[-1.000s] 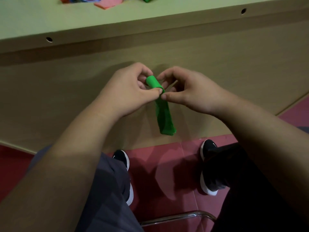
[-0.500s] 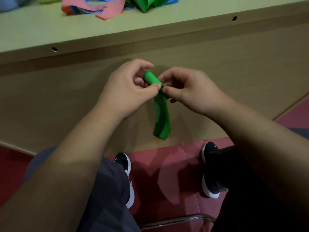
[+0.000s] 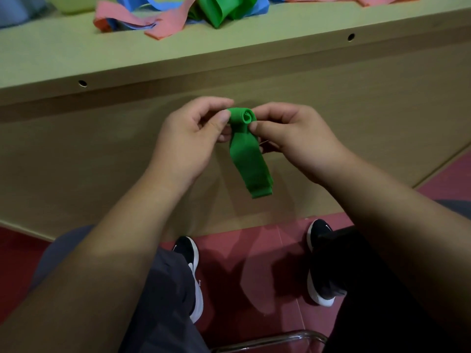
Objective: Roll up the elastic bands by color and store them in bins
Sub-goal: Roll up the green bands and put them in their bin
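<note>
left hand (image 3: 188, 141) and right hand (image 3: 295, 138) pinch the rolled top of a flat green elastic band (image 3: 248, 154) between them, held before the beige wooden table (image 3: 254, 62), its loose tail hanging down

Rolled band (image 3: 248, 159): solid green, no pattern, darker in its hanging folds.

Bands on the tabletop, all plain:
- pink bands (image 3: 163, 24), one with an orange-red end
- blue bands (image 3: 257, 8)
- brighter green band (image 3: 216, 11)

Bin (image 3: 74, 3): pale yellow-green.

Tabletop (image 3: 229, 47): pale yellowish beige.

Front panel (image 3: 102, 161): plain tan.

Floor (image 3: 254, 263): dull red.

Shoes (image 3: 190, 263): black uppers, white soles, white logo mark.

Left trouser leg (image 3: 163, 301): grey.

Right trouser leg (image 3: 369, 289): black.

Chair frame (image 3: 267, 340): silver, shiny.
</note>
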The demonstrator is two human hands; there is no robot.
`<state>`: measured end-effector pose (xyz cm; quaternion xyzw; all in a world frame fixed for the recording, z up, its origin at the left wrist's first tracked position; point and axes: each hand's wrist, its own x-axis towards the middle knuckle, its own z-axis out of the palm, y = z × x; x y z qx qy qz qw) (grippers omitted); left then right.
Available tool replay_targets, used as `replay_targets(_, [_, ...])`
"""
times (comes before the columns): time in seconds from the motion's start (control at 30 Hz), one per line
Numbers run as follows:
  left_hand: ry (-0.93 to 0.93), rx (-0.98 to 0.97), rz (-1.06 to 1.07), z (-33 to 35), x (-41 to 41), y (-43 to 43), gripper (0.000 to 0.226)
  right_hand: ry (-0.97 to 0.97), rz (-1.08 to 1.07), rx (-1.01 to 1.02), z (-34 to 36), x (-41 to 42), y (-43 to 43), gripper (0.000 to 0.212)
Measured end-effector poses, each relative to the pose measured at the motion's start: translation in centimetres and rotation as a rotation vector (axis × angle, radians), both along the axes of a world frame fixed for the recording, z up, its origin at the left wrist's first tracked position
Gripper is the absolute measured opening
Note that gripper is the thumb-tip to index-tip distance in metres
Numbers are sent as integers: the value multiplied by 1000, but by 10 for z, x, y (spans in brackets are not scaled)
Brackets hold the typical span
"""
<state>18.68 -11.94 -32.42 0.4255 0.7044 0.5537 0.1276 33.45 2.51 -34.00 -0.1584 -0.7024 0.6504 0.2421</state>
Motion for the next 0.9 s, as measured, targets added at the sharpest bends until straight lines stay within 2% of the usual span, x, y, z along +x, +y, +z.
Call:
replay_targets(0.33, [181,-20,59,-8,-3,5,10,-12,58,-152,-1,-1,-2,20])
replay_targets(0.5, [109,-6,-23,-6,3,5,4,-19,39,-151,1,1,-2,18])
replay_targets(0.63, [3,21,-37,-3,4,4,5,-51,54,-146,-4,-1,0,25])
replay_targets(0.8, [29,-31,-95,1,-1,-2,13,-45,31,-121,-2,0,-2,26])
replay_targets(0.9, [75,-60,-62,0,1,-4,10,-58,1,-13,-1,1,-3,26])
